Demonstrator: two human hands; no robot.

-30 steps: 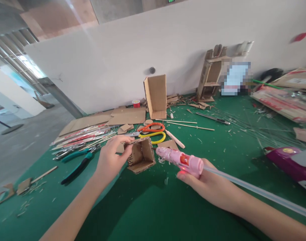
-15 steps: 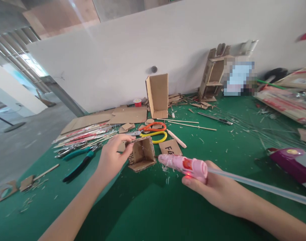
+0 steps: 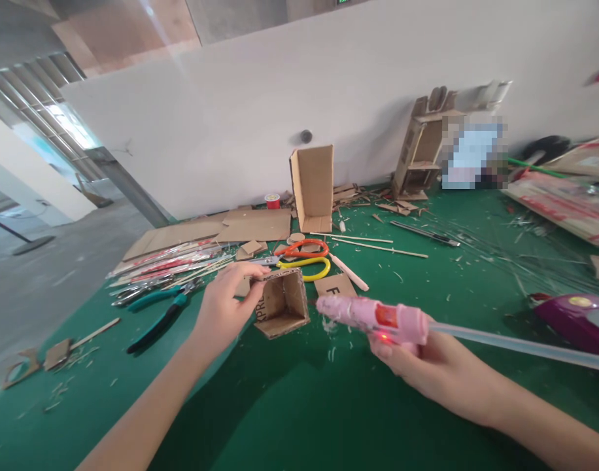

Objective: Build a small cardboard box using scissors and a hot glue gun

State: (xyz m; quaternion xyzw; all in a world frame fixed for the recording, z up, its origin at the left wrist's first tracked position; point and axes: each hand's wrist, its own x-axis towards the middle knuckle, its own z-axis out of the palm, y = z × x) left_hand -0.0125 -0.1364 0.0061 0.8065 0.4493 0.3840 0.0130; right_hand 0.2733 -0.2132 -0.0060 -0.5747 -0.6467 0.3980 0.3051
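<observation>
Between the fingers and thumb of my left hand (image 3: 231, 297) is the upper left edge of a small open cardboard box (image 3: 282, 304), its open side tilted toward me. My right hand (image 3: 427, 369) is wrapped round a pink hot glue gun (image 3: 373, 317) with a red light lit and a long clear glue stick (image 3: 515, 347) out of its back. The gun's nozzle points left, just right of the box's edge. Behind the box lie scissors (image 3: 307, 265) with orange and yellow handles. A lettered cardboard piece (image 3: 335, 286) lies partly behind the gun.
Teal-handled pliers (image 3: 162, 314) and bagged sticks (image 3: 174, 261) lie on the left. A tall cardboard piece (image 3: 314, 186) stands behind, near a cardboard shelf model (image 3: 420, 154). A utility knife (image 3: 424, 233) and a purple tool (image 3: 571, 320) are on the right. Cardboard scraps litter the green table (image 3: 299, 418).
My right hand has drawn the glue gun a little to the right, away from the box. My left hand keeps its hold on the box. The whole view has shifted slightly.
</observation>
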